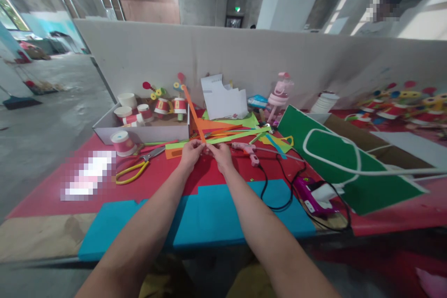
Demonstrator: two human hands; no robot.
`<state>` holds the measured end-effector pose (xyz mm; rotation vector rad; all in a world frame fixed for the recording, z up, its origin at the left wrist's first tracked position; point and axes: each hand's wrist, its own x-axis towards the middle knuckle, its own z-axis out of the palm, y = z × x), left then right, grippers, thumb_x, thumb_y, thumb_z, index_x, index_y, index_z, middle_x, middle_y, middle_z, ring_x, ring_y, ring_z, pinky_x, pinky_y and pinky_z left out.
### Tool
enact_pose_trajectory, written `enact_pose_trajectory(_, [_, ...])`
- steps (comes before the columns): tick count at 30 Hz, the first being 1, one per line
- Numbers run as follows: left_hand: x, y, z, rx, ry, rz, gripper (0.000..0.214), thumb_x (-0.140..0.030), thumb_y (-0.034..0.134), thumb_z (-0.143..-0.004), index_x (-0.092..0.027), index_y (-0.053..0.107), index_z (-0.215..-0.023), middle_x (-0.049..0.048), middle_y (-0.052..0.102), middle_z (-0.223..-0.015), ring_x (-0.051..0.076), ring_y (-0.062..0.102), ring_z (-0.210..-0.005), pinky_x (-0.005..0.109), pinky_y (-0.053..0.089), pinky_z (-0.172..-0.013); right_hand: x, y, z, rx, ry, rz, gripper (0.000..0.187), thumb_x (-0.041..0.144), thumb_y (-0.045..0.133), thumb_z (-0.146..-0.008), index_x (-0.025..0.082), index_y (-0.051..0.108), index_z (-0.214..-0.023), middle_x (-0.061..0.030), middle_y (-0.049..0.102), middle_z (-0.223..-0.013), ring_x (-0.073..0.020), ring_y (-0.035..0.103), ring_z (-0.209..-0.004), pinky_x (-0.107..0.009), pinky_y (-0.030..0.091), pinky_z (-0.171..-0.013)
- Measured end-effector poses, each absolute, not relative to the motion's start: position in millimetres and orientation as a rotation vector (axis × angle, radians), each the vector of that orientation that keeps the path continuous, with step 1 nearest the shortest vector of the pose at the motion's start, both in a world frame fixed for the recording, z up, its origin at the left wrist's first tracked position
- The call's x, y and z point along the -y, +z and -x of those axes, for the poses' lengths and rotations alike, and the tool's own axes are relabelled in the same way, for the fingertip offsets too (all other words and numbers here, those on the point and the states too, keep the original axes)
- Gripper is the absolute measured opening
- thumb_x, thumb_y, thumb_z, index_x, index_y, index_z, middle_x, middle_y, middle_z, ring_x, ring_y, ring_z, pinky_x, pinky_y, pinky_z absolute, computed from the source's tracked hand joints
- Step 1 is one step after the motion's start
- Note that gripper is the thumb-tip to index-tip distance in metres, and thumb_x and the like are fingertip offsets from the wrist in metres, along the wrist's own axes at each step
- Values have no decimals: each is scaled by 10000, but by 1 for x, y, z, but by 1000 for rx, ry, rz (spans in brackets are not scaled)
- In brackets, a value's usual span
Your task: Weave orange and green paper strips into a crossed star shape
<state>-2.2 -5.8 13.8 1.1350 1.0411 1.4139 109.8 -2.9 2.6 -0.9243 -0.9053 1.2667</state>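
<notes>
My left hand (193, 153) is closed in a pinch at the lower end of a long orange paper strip (194, 114). My right hand (220, 156) pinches at the same end, its fingertips close to the left ones. From there the strip rises, leaning away to the left. Just behind my fingers a light green strip (240, 134) runs to the right across other coloured paper pieces. A pink glue gun (248, 151) lies right of my right hand. Scissors with yellow handles (132, 171) rest left of my left hand. The exact fingertip contact is too small to make out.
A white box (141, 134) holds paper cups and small cup figures. One cup (122, 143) stands before it. On the right are a green board (335, 167), a purple power block (314, 198) and black cords. Blue sheets (213, 216) line the front edge. Another person is beyond the partition.
</notes>
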Motion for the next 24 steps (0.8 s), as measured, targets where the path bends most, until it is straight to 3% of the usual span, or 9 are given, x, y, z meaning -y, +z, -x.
enact_pose_trajectory(8, [4, 13, 2, -991, 1428, -1087, 283, -365, 769, -602, -141, 601, -643, -8, 576, -532, 76, 487, -465, 204, 373, -486, 6, 6, -110, 948, 1246, 881, 205, 324, 744, -587, 179, 644, -690, 12, 670, -636, -136, 608, -587, -279, 526, -641])
enact_pose_trajectory(14, [3, 13, 6, -950, 1400, -1027, 277, -350, 777, -567, -144, 607, -640, -10, 557, -524, 72, 465, -459, 203, 357, -465, 1, 1, -112, 890, 1401, 772, 273, 352, 778, -551, 190, 592, -667, 26, 648, -624, -124, 614, -596, -292, 540, -669])
enact_pose_trajectory(24, [3, 11, 5, -1028, 1392, -1076, 298, -365, 785, -563, -140, 599, -620, -18, 547, -503, 66, 458, -449, 190, 359, -449, 2, 1, -110, 865, 1426, 775, 348, 361, 834, -499, 184, 642, -728, 29, 631, -605, -112, 574, -556, -285, 541, -637])
